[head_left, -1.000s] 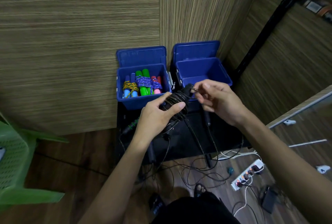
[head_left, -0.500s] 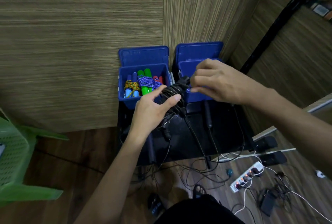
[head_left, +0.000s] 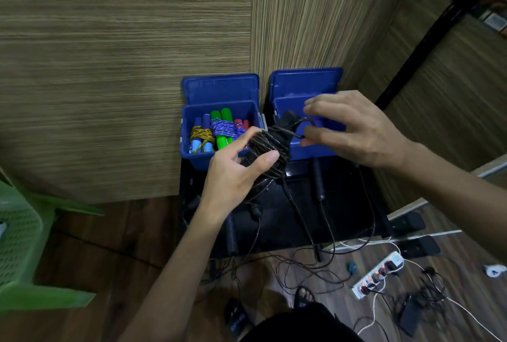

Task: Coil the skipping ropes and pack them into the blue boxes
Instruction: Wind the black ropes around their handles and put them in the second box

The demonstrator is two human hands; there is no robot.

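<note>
You are in the middle of the coiling step. Your left hand (head_left: 233, 174) grips the black skipping rope (head_left: 270, 149), its thumb and fingers curled around the bundle of turns wound about the handles. The bundle is held in the air, in front of the gap between the two blue boxes. Your right hand (head_left: 354, 127) pinches a loop of that rope at the top of the bundle, just over the right blue box (head_left: 315, 149), which looks empty where its inside can be seen. The left blue box (head_left: 200, 160) already holds coiled ropes with green, blue and red handles.

You appear to be finishing the wrap: the loop in your right hand looks like the last turn, or the tuck that locks it. Next, pull that loop snug around the handles or pass the end under a turn, keeping your left grip firm so the coil does not spring loose. Then lower the bundle into the right box. More black rope (head_left: 318, 179) lies on the dark surface (head_left: 345, 204) below and trails to the floor; whether that strand belongs to this rope cannot be told.
</note>
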